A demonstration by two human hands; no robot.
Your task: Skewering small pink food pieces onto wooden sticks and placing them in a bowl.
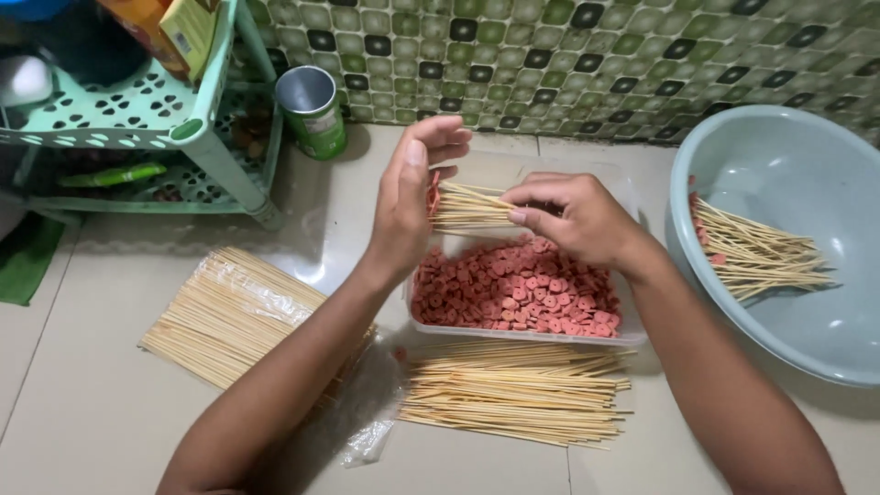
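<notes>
At the far left a green rack (137, 119) stands on the tiled floor (82, 403), with a green can (313, 112) just beside its right leg, against the wall. Below them, toward the floor's left side, lies a wrapped pack of skewers (229, 316), its plastic open at the right end.

The left hand (408, 197) is raised upright over the near-left part of a clear tray (632, 335), palm facing right, fingers (440, 137) straight and together. It presses flat against the left ends of a bundle of skewers (467, 206), where small red bits show.

The bundle lies level, its long axis running left to right, between the two hands and above the tray's red slices (518, 293). The right hand (577, 220) closes around the bundle's right part, its fingers (532, 215) curled and clamped on the sticks from above. So the bundle sits directly right of the left palm and left of the right wrist; both hands touch it, the right one carrying it.

In front of the tray, toward the person, a loose heap of skewers (513, 394) lies on the floor, also left to right.

At the right edge a pale blue basin (779, 156) holds loaded skewers (756, 257), fanned out, their red-tipped ends toward its left wall.
</notes>
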